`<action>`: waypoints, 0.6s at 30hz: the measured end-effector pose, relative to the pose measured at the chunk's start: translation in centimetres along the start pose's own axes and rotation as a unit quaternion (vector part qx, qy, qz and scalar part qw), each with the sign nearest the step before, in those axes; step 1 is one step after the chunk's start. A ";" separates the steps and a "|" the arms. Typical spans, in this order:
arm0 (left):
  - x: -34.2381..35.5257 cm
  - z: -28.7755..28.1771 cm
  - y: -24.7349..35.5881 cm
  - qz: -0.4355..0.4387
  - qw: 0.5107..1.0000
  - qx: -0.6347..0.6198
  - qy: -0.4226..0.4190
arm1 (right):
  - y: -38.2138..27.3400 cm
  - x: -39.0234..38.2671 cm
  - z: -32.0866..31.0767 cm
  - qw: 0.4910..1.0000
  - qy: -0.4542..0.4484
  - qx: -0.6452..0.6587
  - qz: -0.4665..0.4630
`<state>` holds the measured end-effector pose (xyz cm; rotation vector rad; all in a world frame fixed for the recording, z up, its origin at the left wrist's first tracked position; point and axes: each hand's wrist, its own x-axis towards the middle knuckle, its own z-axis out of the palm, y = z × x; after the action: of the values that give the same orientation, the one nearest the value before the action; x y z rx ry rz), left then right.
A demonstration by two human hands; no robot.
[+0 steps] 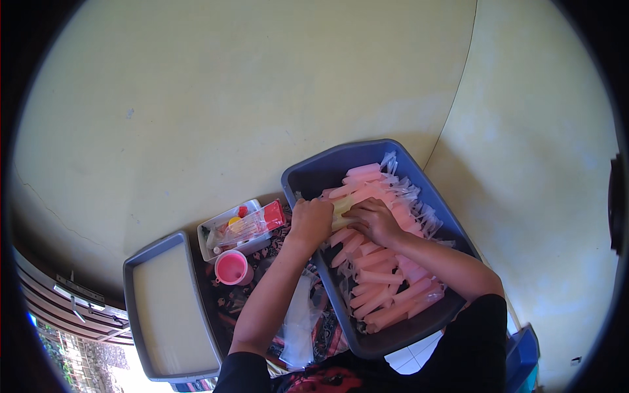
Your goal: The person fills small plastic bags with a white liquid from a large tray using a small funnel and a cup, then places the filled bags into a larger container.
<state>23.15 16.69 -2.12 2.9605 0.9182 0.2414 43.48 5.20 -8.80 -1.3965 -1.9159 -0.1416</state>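
Observation:
Over the big grey-blue tub (407, 345), my two hands come close together around a pale yellowish plastic tube bag (341, 208). My left hand (312, 219) is closed at its left end, with the fingertips partly hidden. My right hand (373, 221) has its fingers bent down onto the right side of the same bag. Under and around the hands, the tub holds a heap of long pink-filled plastic tube bags (380, 277), many with clear, twisted loose ends (429, 219) toward the right wall.
To the left, a grey tray (191, 262) holds whitish liquid. Beside it stand a pink cup (232, 267) and a white box (252, 247) with a red-and-clear packet (252, 223). Clear plastic bags (298, 324) lie on a patterned cloth (325, 331). A wall (262, 98) rises behind.

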 end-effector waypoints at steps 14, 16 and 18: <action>0.7 1.6 0.4 -0.018 0.998 0.051 0.022 | 0.1 0.2 -0.4 1.000 -0.017 0.008 0.019; 0.5 1.3 0.4 -0.016 0.999 0.050 0.011 | 0.0 0.2 -0.4 1.000 -0.015 0.000 0.022; 0.5 1.1 0.8 -0.021 0.999 0.050 0.006 | 0.0 0.1 -0.5 0.999 -0.019 0.000 0.025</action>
<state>24.17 16.38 -3.08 3.0285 1.0223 0.2200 43.76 5.03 -8.36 -1.4554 -1.9093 -0.0903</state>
